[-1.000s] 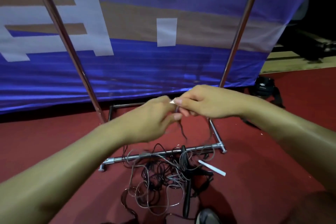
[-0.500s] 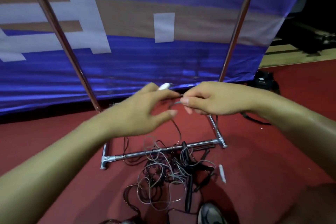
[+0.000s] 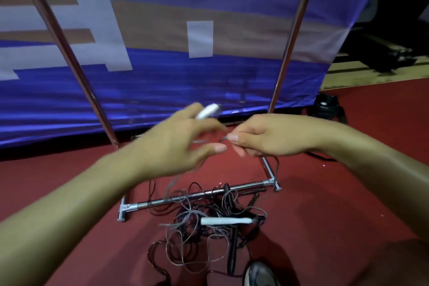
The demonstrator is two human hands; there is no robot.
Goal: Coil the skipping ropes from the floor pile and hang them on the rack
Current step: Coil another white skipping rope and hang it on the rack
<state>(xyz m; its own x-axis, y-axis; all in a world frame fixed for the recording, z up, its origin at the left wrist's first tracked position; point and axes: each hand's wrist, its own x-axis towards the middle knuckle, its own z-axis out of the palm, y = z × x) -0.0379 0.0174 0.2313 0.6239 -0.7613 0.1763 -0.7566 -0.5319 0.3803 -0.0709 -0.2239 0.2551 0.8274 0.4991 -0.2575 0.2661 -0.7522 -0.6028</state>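
Rope (image 3: pixel 276 165) pinched by right hand (image 3: pixel 274 137); left hand (image 3: pixel 176 144) blurred, fingers spread, w/ white handle (image 3: pixel 207 111).

Two hands: left hand (image 3: pixel 176 144), right hand (image 3: pixel 269 137). Two white handles (image 3: pixel 207 111) (image 3: pixel 226 221). One tangled rope pile (image 3: pixel 199 234). Two rack uprights (image 3: pixel 62 46) (image 3: pixel 292 37). One shoe (image 3: pixel 261 274).

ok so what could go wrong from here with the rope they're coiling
The cord pinched by the right hand runs down into the tangled pile, so pulling may tighten knots or drag other ropes along. Some loops lie over the rack's base bar and could snag there. The left hand looks blurred, with the white handle at its fingers, so that grip may be loose.
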